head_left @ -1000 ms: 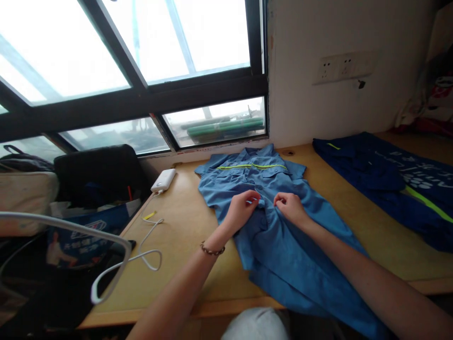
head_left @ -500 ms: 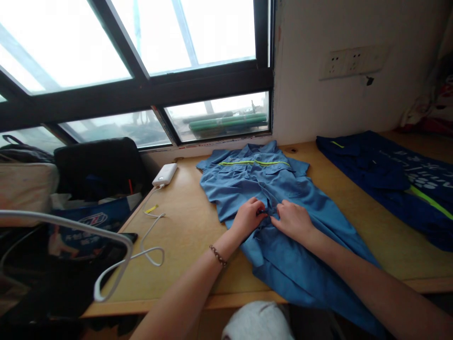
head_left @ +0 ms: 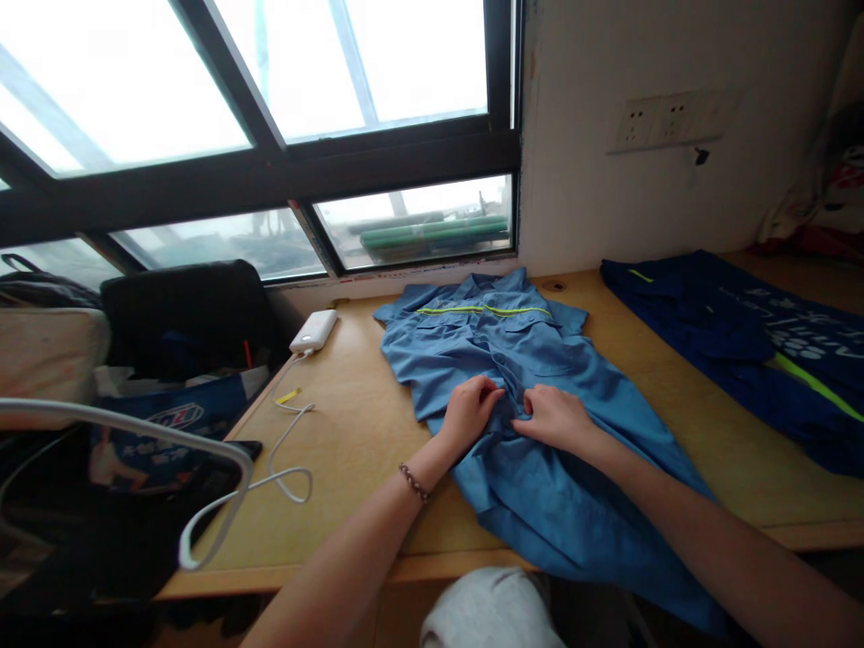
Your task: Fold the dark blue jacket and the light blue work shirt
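Observation:
A blue short-sleeved coverall (head_left: 432, 346) lies face up along the table, collar towards the window. It has chest pockets and a yellow-green stripe, and its lower part hangs over the front edge. My left hand (head_left: 471, 412) pinches the cloth at the front opening, around waist height. Opposite it, my right hand (head_left: 557, 417) is closed on the other side of the same opening, thumb against the fabric. A small gap of creased cloth lies between the two hands. Whether a button is between the fingers cannot be made out.
On the wooden table (head_left: 364, 450) a white power bank (head_left: 314, 331) trails a white cable (head_left: 290, 472) at the left. A dark blue garment (head_left: 715, 315) with white print lies at the right. Bags and a black chair back (head_left: 189, 315) stand left of the table.
My left hand has drawn slightly left and down, its fingers less deep in the fold. My right hand has shifted slightly, still at the front opening. The cloth between them has moved a little.

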The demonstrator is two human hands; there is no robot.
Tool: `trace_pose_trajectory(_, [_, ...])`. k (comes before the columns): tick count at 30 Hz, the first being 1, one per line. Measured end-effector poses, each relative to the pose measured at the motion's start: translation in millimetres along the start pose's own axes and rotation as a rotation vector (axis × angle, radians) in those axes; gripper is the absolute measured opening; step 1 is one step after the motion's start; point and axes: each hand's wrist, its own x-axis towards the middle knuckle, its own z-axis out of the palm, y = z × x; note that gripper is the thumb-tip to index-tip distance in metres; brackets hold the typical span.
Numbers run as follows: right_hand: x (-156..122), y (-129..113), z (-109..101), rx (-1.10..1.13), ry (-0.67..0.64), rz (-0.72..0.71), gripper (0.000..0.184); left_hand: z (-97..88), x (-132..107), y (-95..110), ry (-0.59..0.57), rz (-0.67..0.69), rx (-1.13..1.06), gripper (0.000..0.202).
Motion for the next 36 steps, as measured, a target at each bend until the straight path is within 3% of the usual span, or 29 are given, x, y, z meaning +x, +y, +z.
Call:
trace_pose_trajectory(4, [6.8, 2.6, -3.4, 0.297, -0.138, 0.019, 0.011, -5.2, 3.8, 4.9, -0.07, -0.294, -0.47, 0.026])
trace_pose_trajectory(8, [14.4, 7.4, -11.3, 1.051, -0.349, 0.091, 0.018, -9.6, 5.8, 10.9, -0.134, -0.472, -0.845, 0.033])
trace_pose_trajectory(10, [16.6, 10.0, -13.3, 1.356, -0.314, 0.104, 0.02, -9.9, 5.1, 13.4, -0.134, -0.486, -0.93, 0.034])
trace_pose_trajectory(13, [18.4, 12.5, -11.9, 1.516, -0.227, 0.083, 0.018, -9.0, 2.7, 18.2, -0.131, -0.456, -0.954, 0.034])
trace_pose_trajectory(18, [18.6, 11.4, -7.4, 1.495, -0.13, 0.025, 0.014, -9.4, -0.2, 26.6, -0.068, -0.388, -0.902, 0.033])
trace_pose_trajectory(26, [10.7, 0.6, -11.8, 1.001, 0.273, -0.3, 0.015, -7.8, -0.4, 24.8, 0.001, -0.3, -0.776, 0.019])
trace_pose_trajectory(36, [7.2, -2.4, -9.3, 0.866, 0.384, -0.332, 0.019, -9.2, -1.6, 28.4, 0.051, -0.27, -0.74, 0.017])
